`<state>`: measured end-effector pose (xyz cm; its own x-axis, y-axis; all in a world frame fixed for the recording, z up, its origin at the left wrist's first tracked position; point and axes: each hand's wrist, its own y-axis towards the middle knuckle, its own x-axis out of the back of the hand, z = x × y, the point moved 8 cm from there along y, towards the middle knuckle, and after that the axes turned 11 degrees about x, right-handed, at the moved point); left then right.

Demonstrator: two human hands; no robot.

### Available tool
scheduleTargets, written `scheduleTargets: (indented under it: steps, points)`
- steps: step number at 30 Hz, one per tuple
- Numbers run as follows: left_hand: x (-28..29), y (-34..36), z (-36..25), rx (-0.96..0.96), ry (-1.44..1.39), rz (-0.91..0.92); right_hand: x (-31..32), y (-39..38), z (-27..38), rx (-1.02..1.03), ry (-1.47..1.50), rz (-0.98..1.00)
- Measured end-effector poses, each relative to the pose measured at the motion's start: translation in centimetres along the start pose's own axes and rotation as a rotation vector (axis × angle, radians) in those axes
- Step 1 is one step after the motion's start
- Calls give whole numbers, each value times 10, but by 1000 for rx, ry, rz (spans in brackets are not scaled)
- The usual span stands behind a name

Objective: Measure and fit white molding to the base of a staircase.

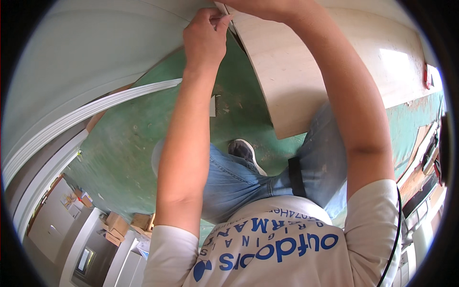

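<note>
My left hand (205,33) is at the top centre, fingers pinched on a thin pale strip (222,8) beside the corner of a light plywood board (272,57). My right hand (258,7) is just right of it, over the board's far end and cut by the upper edge, so its fingers are hidden. The board extends down to beside my jeans, with a dark gap along its left side. A pale curved surface (110,38) rises to the left of my hands.
Long white grooved trims (95,105) run along the left. My shoe (244,153) stands on the scuffed green floor (124,153). Cardboard boxes (117,225) sit at the lower left. A red object (427,75) and assorted boards lie at the right edge.
</note>
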<state>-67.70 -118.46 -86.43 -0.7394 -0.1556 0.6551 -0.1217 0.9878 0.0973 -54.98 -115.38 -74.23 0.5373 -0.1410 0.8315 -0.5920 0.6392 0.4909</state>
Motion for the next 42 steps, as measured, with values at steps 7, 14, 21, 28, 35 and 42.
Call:
scheduleTargets:
  steps: [7,14,21,28,35,42]
  points:
    - [0,-1,6,94,-17,24,8,-2,-11,-65,343,-156]
    - [-1,-4,12,166,-118,28,8,0,-9,-40,385,-174]
    - [-7,-8,23,335,-273,162,3,-10,-29,-60,485,-255]
    - [-15,-15,24,365,-408,237,7,-9,-24,-83,543,-278]
    - [-33,-19,39,386,-380,317,10,-10,-27,-102,543,-275]
    - [-39,-22,36,466,-627,425,12,-12,-36,-170,580,-334]
